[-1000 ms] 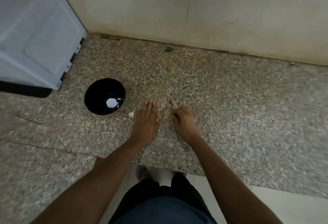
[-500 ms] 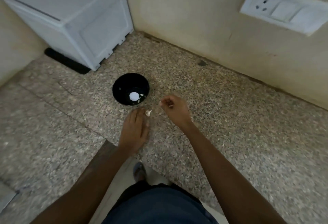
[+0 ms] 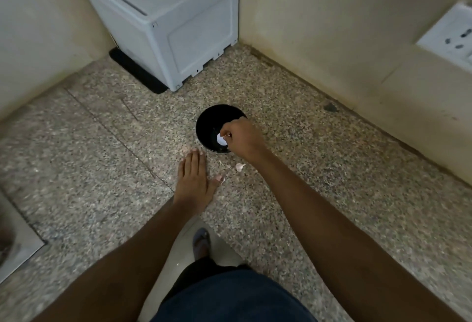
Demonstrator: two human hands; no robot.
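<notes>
Right hand (image 3: 242, 137) hung over black bowl (image 3: 209, 122), fingers curled at white piece (image 3: 220, 139); hold unclear. Left hand (image 3: 195, 181) lay flat, fingers straight, garlic clove (image 3: 240, 167) near its thumb.

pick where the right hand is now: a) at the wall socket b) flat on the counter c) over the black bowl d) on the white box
c: the right hand is over the bowl with its fingers curled, and whether they hold anything cannot be told; it is the left hand that lies flat on the counter.
</notes>
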